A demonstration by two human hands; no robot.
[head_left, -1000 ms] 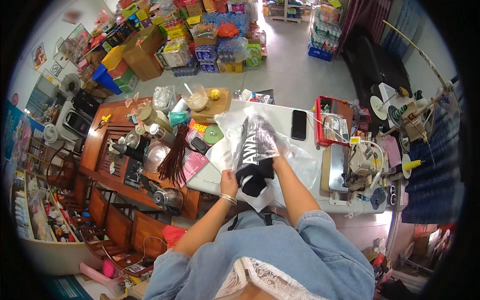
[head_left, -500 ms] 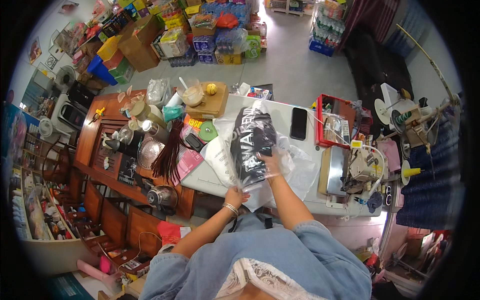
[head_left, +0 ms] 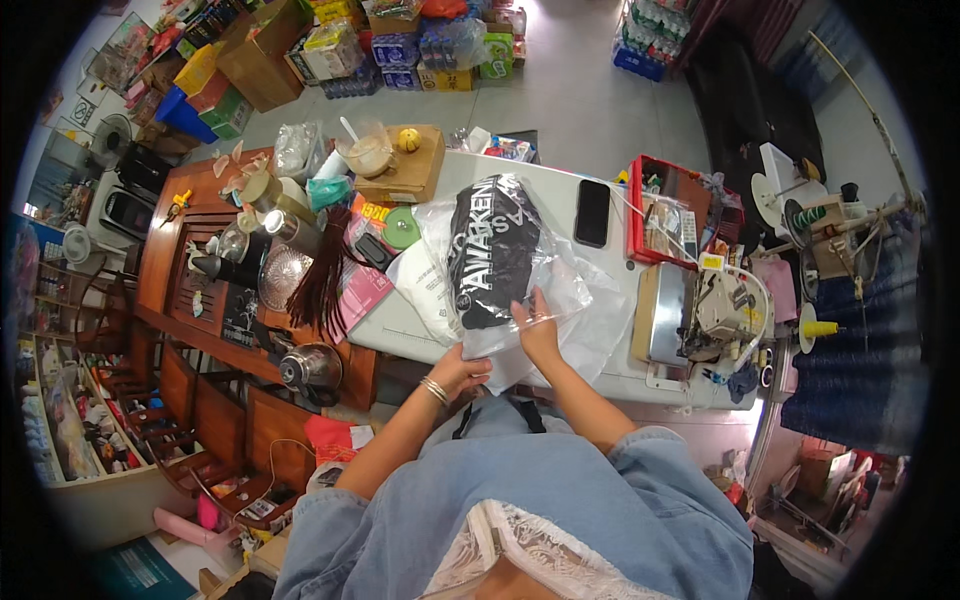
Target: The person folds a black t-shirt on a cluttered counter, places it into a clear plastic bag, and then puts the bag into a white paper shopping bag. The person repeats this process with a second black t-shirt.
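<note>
A folded black garment with white lettering point(head_left: 492, 250) lies inside a clear plastic bag point(head_left: 565, 290) on the pale table. At the bag's near left corner my left hand point(head_left: 460, 373), with bangles on the wrist, has its fingers closed on the plastic edge. My right hand point(head_left: 537, 325) rests on the bag's near right part, thumb and forefinger spread apart beside the garment's lower end. Under and left of the bag is a white packet point(head_left: 422, 290). More clear plastic point(head_left: 600, 340) spreads out to the right beneath it.
A black phone point(head_left: 593, 214) and a red crate point(head_left: 640, 215) lie to the right, before a sewing machine point(head_left: 730, 305). On the left are dark red cords point(head_left: 325, 270), a green tape roll point(head_left: 402, 228), a cardboard box point(head_left: 415, 170) with a bowl, and a kettle point(head_left: 310, 372).
The bagged garment now lies flatter, its lettering more visible. My right hand has moved off the garment toward me, onto loose plastic. My left hand has shifted slightly left.
</note>
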